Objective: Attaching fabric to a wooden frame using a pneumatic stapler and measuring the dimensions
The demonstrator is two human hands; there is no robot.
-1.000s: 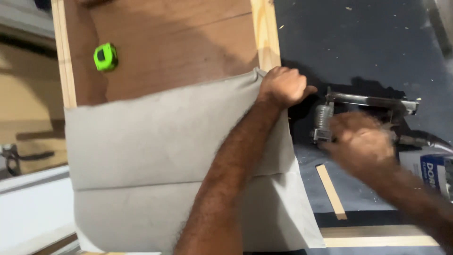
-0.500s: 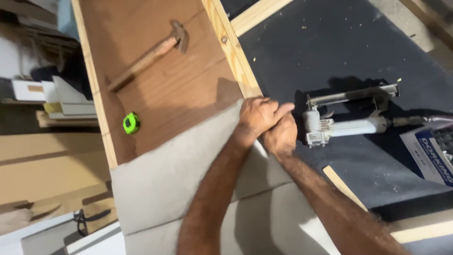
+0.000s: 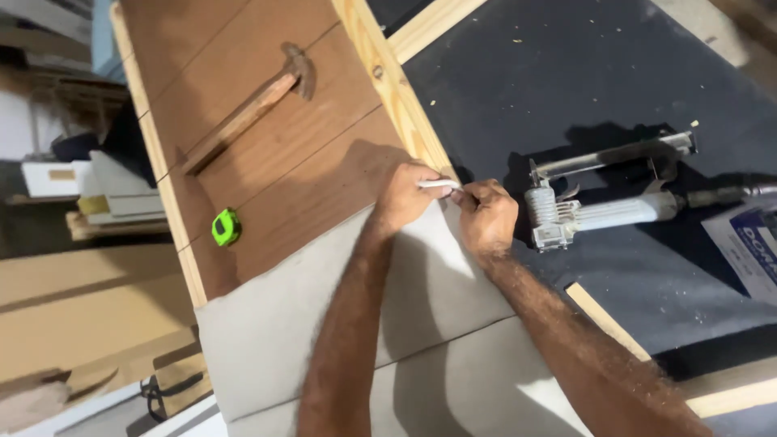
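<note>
A: Item one, the hands?
B: Left hand (image 3: 407, 194) and right hand (image 3: 486, 214), side by side at the corner of the grey fabric (image 3: 340, 324); fingers of both are pinched together on its folded white edge, at the pale wooden frame rail (image 3: 388, 81).
A: Where does the fabric lie?
B: Spread over the near end of the brown panel (image 3: 267, 162).
A: Nearby stock?
B: Hammer (image 3: 251, 109) and green tape measure (image 3: 226, 227) on the panel; pneumatic stapler (image 3: 599, 202) on the dark bench (image 3: 566, 81), just right of the right hand.
</note>
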